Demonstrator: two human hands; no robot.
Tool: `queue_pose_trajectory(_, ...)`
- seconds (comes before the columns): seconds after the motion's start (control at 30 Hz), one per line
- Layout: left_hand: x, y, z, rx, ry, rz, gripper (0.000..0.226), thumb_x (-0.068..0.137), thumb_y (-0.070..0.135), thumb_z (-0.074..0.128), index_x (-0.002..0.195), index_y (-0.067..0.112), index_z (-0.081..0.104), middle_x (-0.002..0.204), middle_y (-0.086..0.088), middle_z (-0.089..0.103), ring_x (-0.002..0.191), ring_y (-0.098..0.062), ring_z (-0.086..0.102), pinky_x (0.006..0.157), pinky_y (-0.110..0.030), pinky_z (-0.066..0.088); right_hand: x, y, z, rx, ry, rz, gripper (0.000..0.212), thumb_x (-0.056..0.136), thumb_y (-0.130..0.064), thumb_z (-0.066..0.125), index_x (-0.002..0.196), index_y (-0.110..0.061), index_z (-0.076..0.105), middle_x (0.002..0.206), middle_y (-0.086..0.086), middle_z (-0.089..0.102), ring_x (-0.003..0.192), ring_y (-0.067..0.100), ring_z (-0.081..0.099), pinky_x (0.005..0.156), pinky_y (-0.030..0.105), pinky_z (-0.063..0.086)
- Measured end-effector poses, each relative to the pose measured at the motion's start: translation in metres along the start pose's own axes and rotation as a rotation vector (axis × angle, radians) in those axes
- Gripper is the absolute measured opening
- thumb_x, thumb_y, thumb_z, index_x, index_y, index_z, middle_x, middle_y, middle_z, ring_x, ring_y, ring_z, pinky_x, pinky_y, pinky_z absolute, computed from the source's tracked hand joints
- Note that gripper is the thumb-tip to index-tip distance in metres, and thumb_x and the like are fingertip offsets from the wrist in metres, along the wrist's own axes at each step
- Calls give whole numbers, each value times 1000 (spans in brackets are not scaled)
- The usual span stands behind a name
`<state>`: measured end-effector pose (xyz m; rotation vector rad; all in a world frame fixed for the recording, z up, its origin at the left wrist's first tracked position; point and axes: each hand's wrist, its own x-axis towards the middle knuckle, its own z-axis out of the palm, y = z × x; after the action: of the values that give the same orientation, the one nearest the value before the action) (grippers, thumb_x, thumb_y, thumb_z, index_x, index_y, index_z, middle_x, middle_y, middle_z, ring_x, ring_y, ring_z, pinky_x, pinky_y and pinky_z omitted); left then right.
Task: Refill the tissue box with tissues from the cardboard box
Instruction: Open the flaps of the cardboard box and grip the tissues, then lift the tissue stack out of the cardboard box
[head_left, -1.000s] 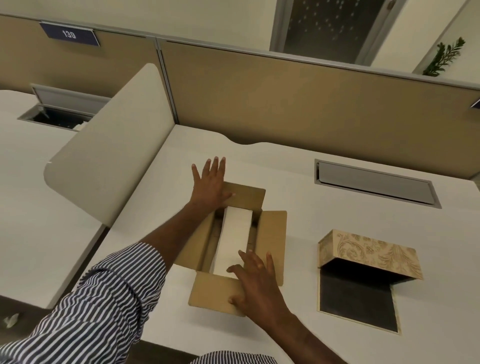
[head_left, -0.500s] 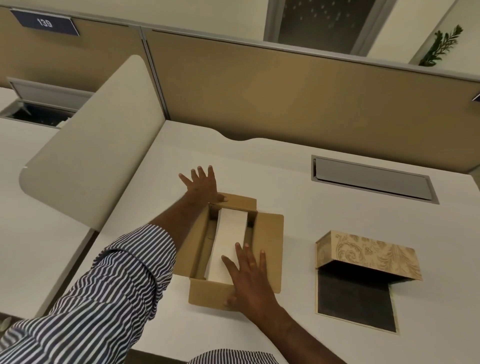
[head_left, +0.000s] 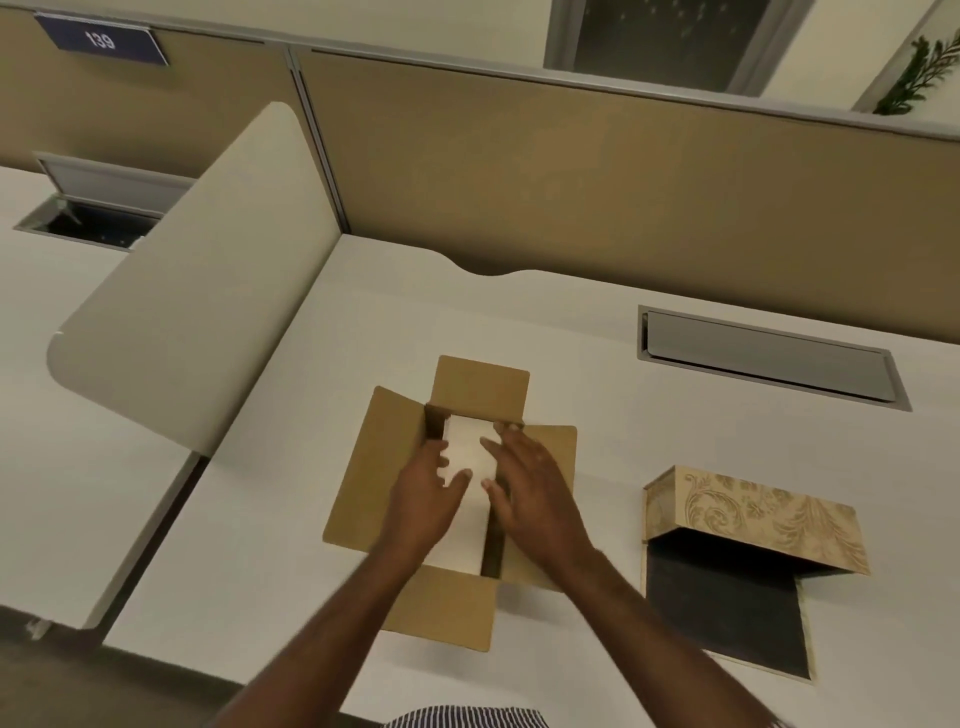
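Observation:
A brown cardboard box (head_left: 358, 488) lies on the white desk with all its flaps folded outward. Inside it rests a white stack of tissues (head_left: 467, 447). My left hand (head_left: 423, 491) lies on the left side of the stack, fingers spread and reaching into the box. My right hand (head_left: 530, 483) lies over the right side of the stack, fingers apart. Whether either hand grips the stack is not visible. To the right stands the gold patterned tissue box (head_left: 753, 514), opened, with its dark inside showing.
A curved cream divider panel (head_left: 197, 332) rises at the left between two desks. A grey cable hatch (head_left: 769, 358) is set in the desk behind the tissue box. A tan partition wall (head_left: 571, 197) closes off the back.
My left hand left the far flap and came back onto the tissue stack. My right hand slid forward from the near flap onto the stack. All flaps now lie folded outward.

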<state>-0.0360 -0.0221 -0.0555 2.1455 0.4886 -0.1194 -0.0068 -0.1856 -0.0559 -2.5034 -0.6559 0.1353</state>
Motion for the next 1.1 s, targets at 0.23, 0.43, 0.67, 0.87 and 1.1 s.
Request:
queue_pose_trajectory(0.23, 9, -10, 33, 26, -206, -357, 98, 90, 57, 59, 158, 11, 4, 163, -12, 24, 145, -32, 34, 113, -40, 35, 72, 13, 13, -157, -133, 7, 55, 107, -35, 31, 157, -15, 23, 164, 9, 26, 152, 26, 21, 124, 40, 18)
queue_pose_trajectory(0.43, 21, -24, 40, 86, -181, -476, 88, 90, 55, 59, 152, 3, 25, 153, -18, 41, 136, -35, 45, 110, -44, 42, 75, 22, 30, -58, -23, 75, 48, 107, -28, 36, 152, -12, 38, 154, 10, 46, 142, 27, 41, 120, 38, 27)
queue_pose_trajectory(0.67, 28, -25, 43, 234, -179, -465, 80, 81, 57, 70, 137, 6, 44, 136, -14, 57, 122, -29, 58, 102, -41, 51, 73, 32, 43, 35, 87, 94, 47, 104, -27, 46, 147, -10, 46, 147, 11, 54, 136, 29, 49, 115, 36, 33)
queue_pose_trajectory(0.87, 37, -26, 45, 198, -208, -505, 88, 71, 57, 80, 134, 6, 43, 133, -13, 57, 119, -28, 59, 99, -40, 53, 71, 37, 48, 90, 145, 119, 48, 104, -31, 45, 150, -17, 42, 144, 6, 56, 134, 23, 49, 110, 31, 39)
queue_pose_trajectory(1.1, 29, -32, 54, 100, -152, -473, 92, 70, 59, 79, 138, 10, 40, 136, -10, 54, 124, -27, 55, 102, -42, 50, 66, 38, 45, 208, 170, 142, 56, 103, -43, 38, 153, -18, 37, 148, 5, 53, 138, 21, 45, 113, 33, 36)
